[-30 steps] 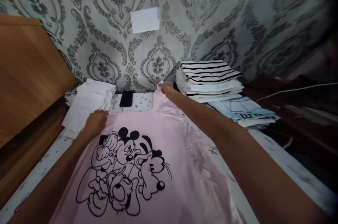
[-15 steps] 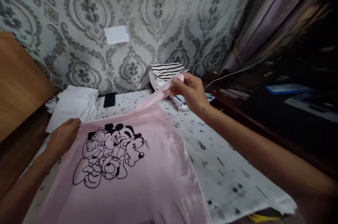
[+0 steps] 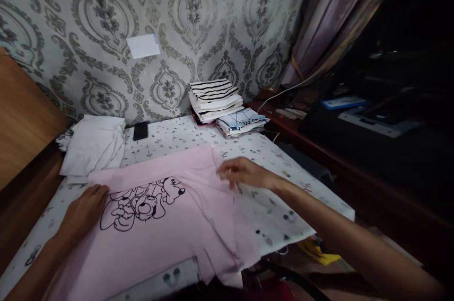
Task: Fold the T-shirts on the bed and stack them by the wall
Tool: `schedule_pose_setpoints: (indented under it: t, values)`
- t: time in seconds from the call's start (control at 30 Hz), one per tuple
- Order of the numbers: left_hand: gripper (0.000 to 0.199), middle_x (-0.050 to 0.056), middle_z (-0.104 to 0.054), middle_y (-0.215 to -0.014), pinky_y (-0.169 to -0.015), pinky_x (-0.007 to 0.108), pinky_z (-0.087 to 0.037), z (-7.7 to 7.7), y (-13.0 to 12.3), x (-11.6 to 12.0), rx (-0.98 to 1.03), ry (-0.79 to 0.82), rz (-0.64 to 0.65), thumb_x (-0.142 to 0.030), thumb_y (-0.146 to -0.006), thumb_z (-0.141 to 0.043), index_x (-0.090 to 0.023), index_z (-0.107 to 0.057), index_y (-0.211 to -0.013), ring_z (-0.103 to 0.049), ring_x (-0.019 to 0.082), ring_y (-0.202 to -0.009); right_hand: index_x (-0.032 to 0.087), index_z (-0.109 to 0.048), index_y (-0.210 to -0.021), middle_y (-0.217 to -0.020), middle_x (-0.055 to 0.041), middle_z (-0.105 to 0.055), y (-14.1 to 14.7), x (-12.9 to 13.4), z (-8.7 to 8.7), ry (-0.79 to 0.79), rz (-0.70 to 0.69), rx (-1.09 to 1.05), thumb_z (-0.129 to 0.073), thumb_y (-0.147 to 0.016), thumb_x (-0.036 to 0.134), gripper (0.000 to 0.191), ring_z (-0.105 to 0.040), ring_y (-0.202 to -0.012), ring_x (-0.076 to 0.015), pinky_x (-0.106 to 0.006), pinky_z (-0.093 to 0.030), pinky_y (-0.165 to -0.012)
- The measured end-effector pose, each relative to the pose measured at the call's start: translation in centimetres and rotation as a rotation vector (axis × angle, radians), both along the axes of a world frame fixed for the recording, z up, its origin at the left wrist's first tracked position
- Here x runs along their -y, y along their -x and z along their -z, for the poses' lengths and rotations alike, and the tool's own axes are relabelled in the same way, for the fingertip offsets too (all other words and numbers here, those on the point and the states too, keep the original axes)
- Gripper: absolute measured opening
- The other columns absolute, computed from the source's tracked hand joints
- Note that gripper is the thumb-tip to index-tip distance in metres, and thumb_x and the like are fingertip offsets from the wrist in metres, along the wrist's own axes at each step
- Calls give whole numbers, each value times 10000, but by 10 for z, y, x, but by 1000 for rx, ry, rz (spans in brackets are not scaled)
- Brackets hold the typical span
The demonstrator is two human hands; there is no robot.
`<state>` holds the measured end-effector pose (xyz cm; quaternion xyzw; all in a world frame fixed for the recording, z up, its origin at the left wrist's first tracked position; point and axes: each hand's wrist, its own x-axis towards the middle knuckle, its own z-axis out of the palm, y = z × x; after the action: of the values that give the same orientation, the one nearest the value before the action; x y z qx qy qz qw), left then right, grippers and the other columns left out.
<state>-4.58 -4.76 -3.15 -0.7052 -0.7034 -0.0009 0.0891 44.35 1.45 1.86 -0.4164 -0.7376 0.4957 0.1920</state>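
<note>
A pink T-shirt (image 3: 156, 249) with a black line print of cartoon figures lies on a table. Its far part is folded over towards me and covers the top of the print. At the shirt's left edge, my left hand (image 3: 85, 208) has its bent fingers closed on the fabric; the thumb is hidden. My right hand (image 3: 246, 173) hovers by the shirt's right edge, fingers loosely curved and apart, with no cloth seen in them. Slight blur hides whether the fingertips brush the fabric.
White folded cloths (image 3: 94, 142) lie at the back left beside a black phone (image 3: 140, 130). Folded clothes, striped on top (image 3: 214, 92), are stacked by the wall, with another folded pile (image 3: 241, 121) in front. The patterned table cover (image 3: 301, 197) ends at the right.
The shirt's far edge, held up by my right hand before, is now laid down over the print. My right hand has let go and come lower and nearer. The view has shifted right.
</note>
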Motion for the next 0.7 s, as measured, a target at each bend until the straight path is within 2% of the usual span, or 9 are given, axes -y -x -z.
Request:
schedule_pose_setpoints:
  t: [0.1, 0.17, 0.23, 0.33, 0.4, 0.5, 0.6, 0.7]
  values:
    - [440, 97, -689, -1133, -689, 338, -509, -10, -4, -1, 15, 43, -15, -383, -958, -242, -232, -652, -1011, -657, 259, -1056, 137, -687, -866, -806, -48, -706, 20, -57, 10, -293, 321, 285, -510, -932, 216, 205, -663, -670, -141, -244, -484, -657]
    - [438, 84, -699, -1100, -661, 322, -494, -14, -6, 0, 30, 71, -29, -399, -952, -245, -242, -653, -984, -665, 254, -1036, 144, -697, -885, -887, -73, -722, 34, -86, 18, -452, 403, 418, -496, -921, 159, 205, -673, -819, -180, -267, -482, -759]
    - [434, 72, -710, -1074, -645, 315, -483, -16, -5, 0, 54, 86, -53, -435, -952, -264, -249, -656, -976, -674, 253, -991, 158, -707, -990, -1050, -89, -717, 45, -104, 28, -528, 386, 441, -519, -924, 174, 199, -645, -1002, -207, -277, -460, -865]
    - [424, 68, -719, -1076, -682, 324, -492, -15, 8, -6, 99, 57, -80, -472, -949, -305, -254, -663, -1014, -673, 262, -964, 167, -693, -1115, -1214, -109, -662, 51, -117, 47, -579, 384, 499, -519, -945, 209, 247, -578, -1148, -219, -283, -415, -964]
    - [428, 89, -709, -1132, -755, 345, -507, -13, 21, -18, 120, -22, -73, -447, -948, -311, -242, -664, -1075, -650, 280, -1039, 141, -689, -1119, -1229, -147, -637, 48, -124, 60, -581, 441, 561, -490, -954, 206, 267, -561, -1161, -240, -310, -408, -975]
    - [429, 127, -688, -1183, -855, 370, -508, -12, 38, -45, 126, -127, -90, -344, -935, -314, -201, -664, -1137, -617, 295, -1109, 139, -698, -1070, -1149, -147, -651, 42, -138, 73, -540, 496, 587, -491, -962, 265, 265, -570, -1111, -244, -321, -424, -938]
    - [398, 146, -693, -1099, -902, 372, -502, -13, 41, -71, 120, -104, -140, -240, -892, -357, -163, -674, -1120, -640, 278, -1030, 148, -713, -968, -1022, -125, -668, 42, -151, 80, -501, 517, 590, -480, -971, 353, 310, -596, -1010, -236, -320, -443, -869]
    - [329, 138, -676, -1054, -896, 370, -499, -12, 37, -83, 99, -77, -158, -259, -893, -397, -174, -673, -1049, -629, 273, -1015, 163, -709, -908, -1008, -111, -667, 45, -158, 86, -493, 561, 600, -559, -914, 355, 244, -597, -970, -234, -318, -439, -825]
